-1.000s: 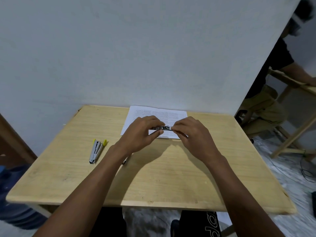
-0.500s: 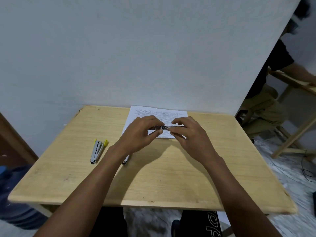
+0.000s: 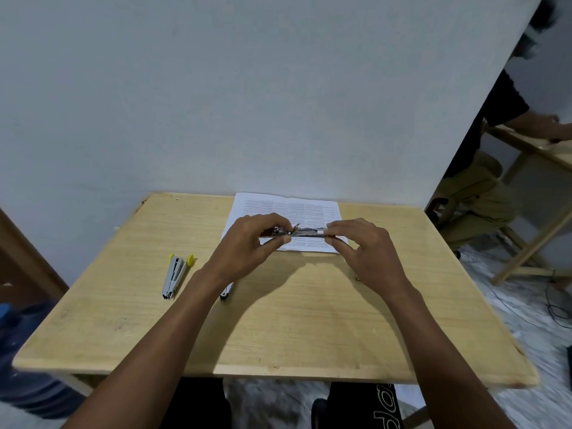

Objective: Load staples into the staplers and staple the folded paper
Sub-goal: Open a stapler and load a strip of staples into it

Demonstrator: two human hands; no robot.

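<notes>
Pale wall (image 3: 247,88) straight ahead, and my wooden table (image 3: 294,329) pushed up against it. Off to the right someone else (image 3: 483,193) is sitting at a table of their own. On mine, the printed paper (image 3: 312,209) lies flat at the far edge, near the wall.

My left hand (image 3: 247,246) and right hand (image 3: 368,252) are both up over the near edge of that paper with a small metal stapler (image 3: 305,232) stretched sideways between them. Left fingers and thumb pinch its left end, right fingers and thumb pinch its right end. It looks opened out, but it's too small to tell whether any staples are in it.

A second stapler (image 3: 176,275) – silver with yellow tips – lies on the table well to the left, nobody touching it. Something small and dark (image 3: 227,292) pokes out from under my left wrist – can't tell what.
</notes>
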